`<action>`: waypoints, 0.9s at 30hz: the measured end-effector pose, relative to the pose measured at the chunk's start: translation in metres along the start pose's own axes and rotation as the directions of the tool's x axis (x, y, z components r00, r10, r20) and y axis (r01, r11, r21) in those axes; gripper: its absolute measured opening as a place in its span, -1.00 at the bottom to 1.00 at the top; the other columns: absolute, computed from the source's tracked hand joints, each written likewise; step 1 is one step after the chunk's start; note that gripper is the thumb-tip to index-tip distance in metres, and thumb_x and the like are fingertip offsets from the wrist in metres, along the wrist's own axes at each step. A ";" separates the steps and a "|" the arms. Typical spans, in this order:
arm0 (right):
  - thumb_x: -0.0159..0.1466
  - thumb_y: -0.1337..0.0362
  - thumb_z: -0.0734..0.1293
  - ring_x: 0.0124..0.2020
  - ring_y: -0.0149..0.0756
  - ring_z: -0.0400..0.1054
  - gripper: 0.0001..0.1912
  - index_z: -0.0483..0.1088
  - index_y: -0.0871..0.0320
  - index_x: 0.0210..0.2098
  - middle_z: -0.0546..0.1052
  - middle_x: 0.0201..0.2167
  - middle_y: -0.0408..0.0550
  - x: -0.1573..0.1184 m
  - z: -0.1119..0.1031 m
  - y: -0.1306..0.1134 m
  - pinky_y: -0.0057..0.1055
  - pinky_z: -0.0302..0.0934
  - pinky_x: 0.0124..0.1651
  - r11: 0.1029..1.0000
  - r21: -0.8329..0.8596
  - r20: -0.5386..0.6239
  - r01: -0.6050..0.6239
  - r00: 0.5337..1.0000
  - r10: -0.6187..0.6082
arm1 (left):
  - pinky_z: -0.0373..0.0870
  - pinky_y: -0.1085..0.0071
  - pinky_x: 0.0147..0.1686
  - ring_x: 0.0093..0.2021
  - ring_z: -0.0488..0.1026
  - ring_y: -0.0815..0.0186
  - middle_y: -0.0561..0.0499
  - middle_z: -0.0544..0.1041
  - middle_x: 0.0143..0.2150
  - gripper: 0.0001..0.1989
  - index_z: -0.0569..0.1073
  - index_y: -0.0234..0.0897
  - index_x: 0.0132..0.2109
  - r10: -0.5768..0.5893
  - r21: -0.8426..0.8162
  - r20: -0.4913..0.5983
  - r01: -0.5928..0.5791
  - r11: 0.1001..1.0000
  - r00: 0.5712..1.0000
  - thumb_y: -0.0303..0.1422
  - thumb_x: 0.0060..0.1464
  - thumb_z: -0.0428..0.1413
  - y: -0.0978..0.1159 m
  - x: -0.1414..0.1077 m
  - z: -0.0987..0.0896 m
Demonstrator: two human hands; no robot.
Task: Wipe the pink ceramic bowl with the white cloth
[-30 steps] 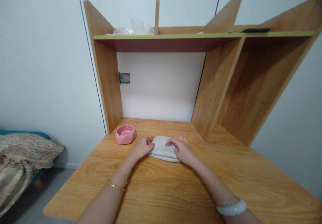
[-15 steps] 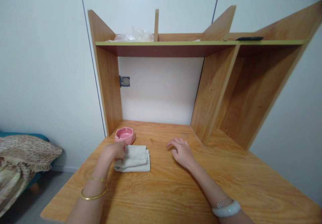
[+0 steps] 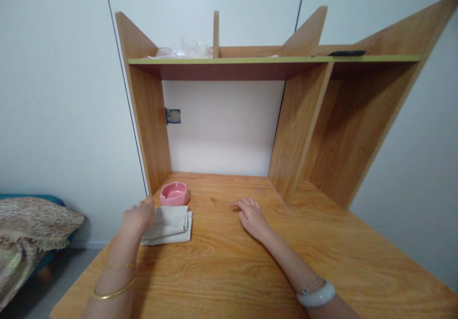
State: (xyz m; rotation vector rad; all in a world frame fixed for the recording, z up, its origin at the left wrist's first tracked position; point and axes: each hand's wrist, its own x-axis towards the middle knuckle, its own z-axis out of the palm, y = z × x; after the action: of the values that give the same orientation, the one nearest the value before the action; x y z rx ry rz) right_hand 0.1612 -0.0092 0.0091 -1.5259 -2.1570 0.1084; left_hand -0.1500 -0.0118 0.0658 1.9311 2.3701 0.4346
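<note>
A folded light-grey cloth [image 3: 168,226] lies on the wooden desk [image 3: 222,271], just in front of a pink ashtray [image 3: 175,194]. At the cloth's left end is my left hand [image 3: 138,217], its fingers closed on the edge; the fingertips are partly hidden and slightly blurred. My right hand [image 3: 251,215] rests palm down over the desk to the right of the ashtray, fingers loosely curved and apart, holding nothing.
Behind the desk stands a wooden shelf unit [image 3: 229,62] with upright dividers. On its upper board are a clear plastic bag [image 3: 188,49] and a flat black object [image 3: 347,53]. An open wall socket box [image 3: 173,116] shows at left. A bed with a patterned blanket [image 3: 36,221] is far left.
My left hand has moved left and the folded cloth has slid left with it, past the ashtray's front. The right hand stays nearly in place. The view has shifted slightly.
</note>
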 end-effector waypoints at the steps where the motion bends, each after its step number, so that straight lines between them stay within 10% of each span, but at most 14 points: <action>1: 0.16 0.42 0.07 -0.01 -0.23 0.13 -0.59 0.31 0.14 -0.04 0.39 -0.06 -0.02 0.000 0.002 0.001 -0.29 -0.05 0.03 1.000 -0.009 0.009 -0.012 1.000 0.012 | 0.27 0.00 -0.20 -0.10 0.39 -0.10 -0.37 0.44 -0.16 -0.73 0.41 -0.45 -0.20 0.001 0.046 -0.010 0.000 0.999 1.000 -0.56 -0.08 -0.06 0.013 -0.007 -0.002; 5: 0.25 0.09 0.05 0.16 -0.14 -0.02 -0.43 0.07 0.26 0.17 0.20 0.16 0.10 -0.004 0.012 0.004 -0.23 -0.16 0.15 0.999 -0.035 0.110 -0.021 0.994 0.025 | 0.24 0.15 -0.10 0.00 0.30 0.01 -0.33 0.34 0.00 -0.64 0.29 -0.48 0.01 0.323 0.283 0.000 -0.310 0.908 0.946 -0.51 0.06 -0.18 0.081 -0.032 0.002; 11: 0.22 -0.13 -0.03 0.26 -0.09 -0.23 -0.23 -0.08 0.29 0.23 0.01 0.25 0.08 -0.006 0.018 0.012 -0.19 -0.33 0.23 0.998 -0.029 0.272 -0.047 0.961 0.054 | 0.04 0.21 0.12 0.22 0.04 0.09 -0.23 0.05 0.26 -0.50 0.07 -0.46 0.20 0.690 0.004 0.280 -0.719 0.695 0.668 -0.35 0.13 -0.19 0.133 -0.033 0.057; 16: 0.21 -0.16 -0.06 0.28 -0.09 -0.31 -0.20 -0.12 0.28 0.25 -0.06 0.27 0.07 -0.005 0.017 0.013 -0.16 -0.39 0.23 0.997 -0.005 0.330 -0.074 0.941 0.072 | -0.12 0.29 0.19 0.26 -0.05 0.20 -0.23 0.02 0.27 -0.48 0.03 -0.51 0.22 0.704 -0.104 0.216 -0.701 0.706 0.677 -0.31 0.18 -0.29 0.118 -0.021 0.088; 27: 0.20 -0.17 -0.06 0.28 -0.11 -0.31 -0.21 -0.09 0.25 0.24 -0.08 0.27 0.05 -0.007 0.014 0.012 -0.14 -0.39 0.24 0.997 0.014 0.366 -0.081 0.928 0.071 | -0.22 0.19 0.20 0.29 -0.18 0.19 -0.23 -0.08 0.29 -0.37 -0.04 -0.51 0.24 0.684 -0.227 0.298 -0.647 0.728 0.666 -0.13 0.19 -0.38 0.113 -0.022 0.094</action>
State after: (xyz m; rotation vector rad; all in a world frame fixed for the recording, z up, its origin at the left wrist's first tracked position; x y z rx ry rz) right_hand 0.1674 -0.0078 -0.0099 -1.6802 -2.3622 0.4843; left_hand -0.0177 0.0044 0.0011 2.5173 1.3215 0.1784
